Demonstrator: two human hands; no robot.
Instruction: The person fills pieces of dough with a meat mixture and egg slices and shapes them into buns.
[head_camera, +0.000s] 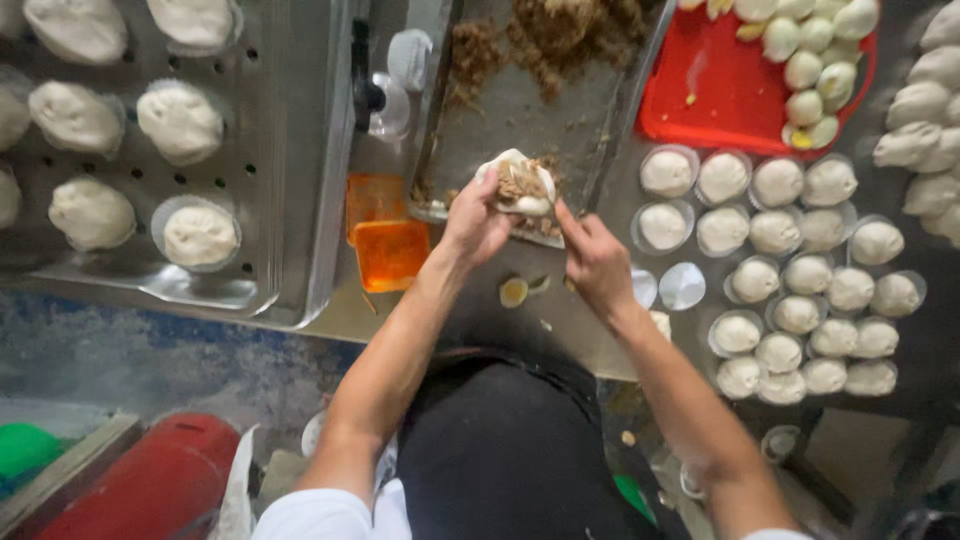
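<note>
Filled dough (520, 183) cupped in left hand (473, 222).

We see a round of white dough (520, 185), opened like a cup and heaped with brown minced filling (518, 182). It sits tilted in the left hand (475, 222), whose fingers (487, 178) curl under its edge, held above the near rim of a metal tray. The right hand (595, 262) is just beside it, fingers (566, 215) pointing at its lower right edge.
</note>
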